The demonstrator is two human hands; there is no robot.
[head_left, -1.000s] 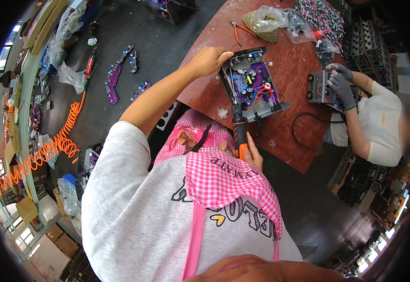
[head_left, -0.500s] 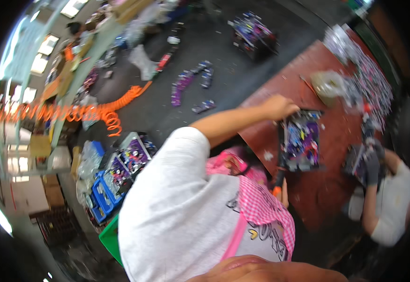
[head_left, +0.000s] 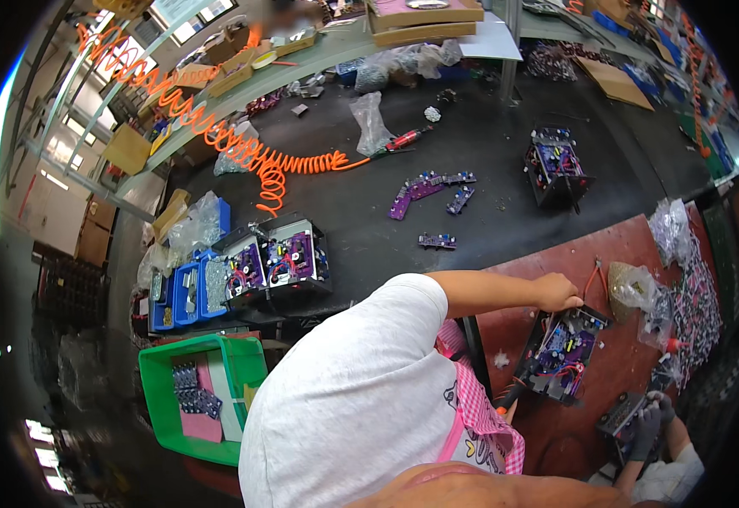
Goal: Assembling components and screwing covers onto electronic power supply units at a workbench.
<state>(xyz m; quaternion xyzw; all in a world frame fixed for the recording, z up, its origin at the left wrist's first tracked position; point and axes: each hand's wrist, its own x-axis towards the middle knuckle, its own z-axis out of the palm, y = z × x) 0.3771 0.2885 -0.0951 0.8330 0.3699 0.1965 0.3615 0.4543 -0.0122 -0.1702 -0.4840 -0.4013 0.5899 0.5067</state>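
Note:
On the red-brown work surface lies an open black metal case (head_left: 562, 354) with purple circuit boards, red wires and small parts inside. My left hand (head_left: 558, 292) is closed on its far corner, fingers curled over the edge. At the case's near left side is a tool with a black and orange handle (head_left: 505, 404); its exact kind cannot be made out. My right hand (head_left: 512, 413) is closed around that handle, mostly hidden behind my apron. A pair of red-handled pliers (head_left: 596, 279) rests just beyond the case.
A co-worker's gloved hands (head_left: 647, 432) handle another case at right. Plastic bags (head_left: 632, 288) and a heap of leads (head_left: 695, 313) lie near. Loose purple boards (head_left: 429, 188), another case (head_left: 556, 165), a red air tool (head_left: 408, 139), blue bins (head_left: 187, 292) and a green crate (head_left: 251, 368) stand around.
My view has swung toward the left, so the bench and the case appear farther right and lower. My left hand stays on the case's corner, and my right hand keeps the tool.

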